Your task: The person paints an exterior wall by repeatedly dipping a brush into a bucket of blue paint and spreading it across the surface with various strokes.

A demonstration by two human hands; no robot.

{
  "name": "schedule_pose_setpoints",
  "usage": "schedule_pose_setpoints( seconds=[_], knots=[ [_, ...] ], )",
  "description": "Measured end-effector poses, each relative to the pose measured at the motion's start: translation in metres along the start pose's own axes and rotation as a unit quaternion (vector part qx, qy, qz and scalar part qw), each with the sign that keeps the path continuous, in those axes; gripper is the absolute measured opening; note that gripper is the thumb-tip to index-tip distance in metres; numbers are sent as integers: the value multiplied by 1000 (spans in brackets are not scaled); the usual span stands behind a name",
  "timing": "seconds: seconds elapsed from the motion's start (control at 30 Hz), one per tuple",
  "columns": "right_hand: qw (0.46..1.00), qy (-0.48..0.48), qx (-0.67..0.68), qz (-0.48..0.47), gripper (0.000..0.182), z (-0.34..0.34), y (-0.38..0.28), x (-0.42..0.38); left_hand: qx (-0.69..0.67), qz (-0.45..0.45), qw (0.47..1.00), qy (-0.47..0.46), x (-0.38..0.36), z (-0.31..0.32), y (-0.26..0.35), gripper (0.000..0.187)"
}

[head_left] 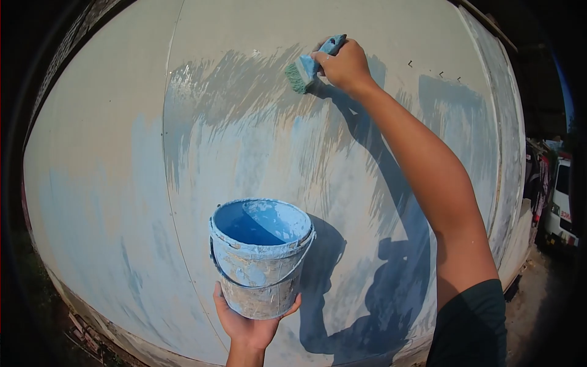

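Note:
A paint-smeared bucket (260, 275) with blue paint inside rests on my left hand (254, 324), whose palm is under its base, thumb and fingers around the lower sides. Up at the wall, my right hand (345, 64) grips the blue handle of a paintbrush (306, 68). The brush's greenish bristles point down and left, against or very close to the wall. Around them the wall (275, 147) shows grey, damp-looking strokes above streaky pale blue ones.
A thin vertical seam runs down the wall left of the bucket. Shadows of the arm, bucket and head fall on the wall. At the far right stand a white vehicle (559, 202) and hanging clothes (538, 180). Debris (88, 339) lies at the lower left.

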State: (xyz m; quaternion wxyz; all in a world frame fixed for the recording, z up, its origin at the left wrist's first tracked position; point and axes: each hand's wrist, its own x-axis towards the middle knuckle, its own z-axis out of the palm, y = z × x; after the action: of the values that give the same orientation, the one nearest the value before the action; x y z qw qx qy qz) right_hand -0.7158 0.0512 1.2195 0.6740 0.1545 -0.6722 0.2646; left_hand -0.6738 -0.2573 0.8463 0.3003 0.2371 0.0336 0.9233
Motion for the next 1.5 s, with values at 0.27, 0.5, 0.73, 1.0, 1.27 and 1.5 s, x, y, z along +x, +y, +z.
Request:
schedule_pose_setpoints(
  seconds=[0.27,0.5,0.73,1.0,1.27,1.5],
  knots=[
    [902,0,-316,-295,16,-19,31,11,113,17,993,-30,1,-12,7,89],
    [943,-252,-26,-218,20,39,-53,-86,-8,18,1000,24,1,2,-9,87],
    [988,-76,-121,-65,22,-12,-4,14,-17,5,999,37,-4,5,-8,93],
    [861,-170,-305,-371,21,-11,14,-46,-30,-12,999,10,-4,8,-5,94],
    [927,-374,11,-12,23,-37,-25,-89,-53,-28,998,23,-4,10,-6,93],
    [964,-56,-181,-184,18,-71,45,14,-23,-38,998,34,4,2,-2,90]
  ],
)
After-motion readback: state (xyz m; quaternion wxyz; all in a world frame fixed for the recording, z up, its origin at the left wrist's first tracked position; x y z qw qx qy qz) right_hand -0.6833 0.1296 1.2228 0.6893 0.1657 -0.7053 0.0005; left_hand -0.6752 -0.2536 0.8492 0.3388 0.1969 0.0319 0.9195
